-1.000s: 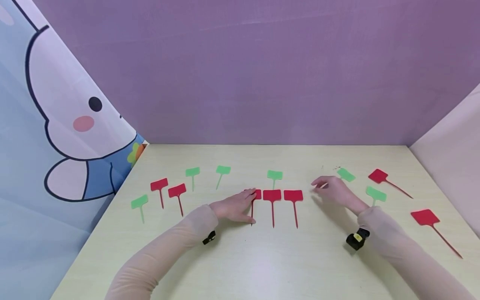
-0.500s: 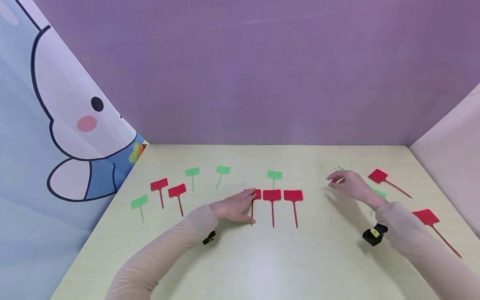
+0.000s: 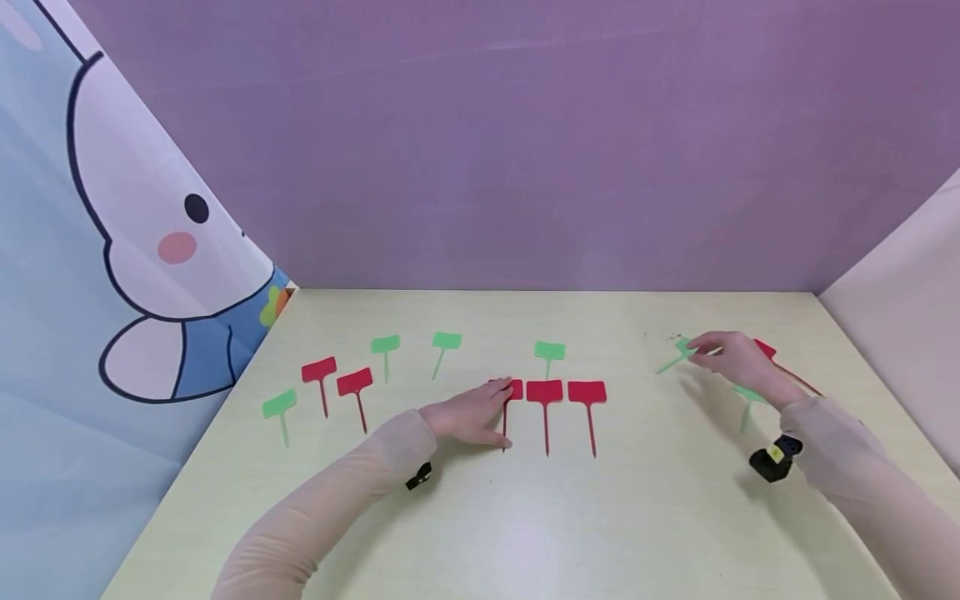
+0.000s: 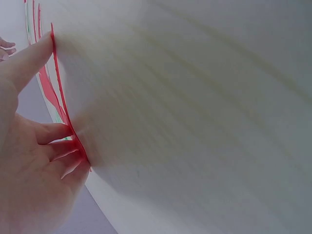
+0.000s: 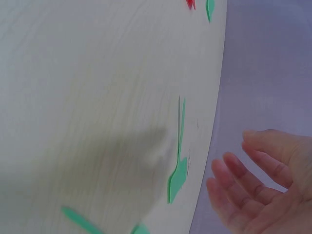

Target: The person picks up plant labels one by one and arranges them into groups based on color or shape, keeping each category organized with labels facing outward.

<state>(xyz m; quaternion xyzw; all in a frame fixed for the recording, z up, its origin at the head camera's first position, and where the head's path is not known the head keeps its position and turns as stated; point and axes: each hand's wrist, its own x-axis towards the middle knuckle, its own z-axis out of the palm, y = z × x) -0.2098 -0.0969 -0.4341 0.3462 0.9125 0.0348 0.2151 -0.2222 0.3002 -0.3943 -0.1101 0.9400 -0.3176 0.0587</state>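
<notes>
The right hand (image 3: 731,360) has moved right and farther back since a second ago, and now sits over a green tag (image 3: 678,353) near the counter's (image 3: 480,517) far right; the left hand has not shifted. Nearest, the left hand (image 3: 468,415) lies flat on a red tag (image 3: 511,400), fingers (image 4: 58,146) straight and pressing it down, leftmost of three red tags in a row. Farther back, the right hand's fingers (image 5: 243,180) are loosely spread and hold nothing, just beside the green tag, which lies flat on the counter. A second green tag (image 3: 747,397) lies beside the right wrist.
</notes>
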